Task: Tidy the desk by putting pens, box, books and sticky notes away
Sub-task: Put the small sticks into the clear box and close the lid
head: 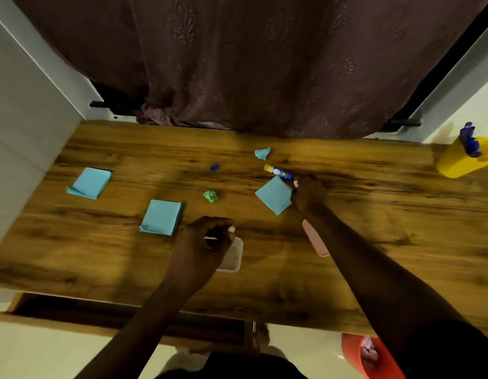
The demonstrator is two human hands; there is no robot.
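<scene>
On the wooden desk lie three light-blue sticky-note pads: one at far left, one in the middle, one right of centre. My right hand rests closed at that third pad's right edge, with something small and white at its fingertips. A glue stick lies just behind it. My left hand is closed on a small thin item over an open white box. The box's pink lid lies partly hidden under my right forearm.
A crumpled blue paper, a crumpled green paper and a small blue sharpener lie mid-desk. A yellow cup with blue pens stands at far right. A red bin sits on the floor. A curtain hangs behind the desk.
</scene>
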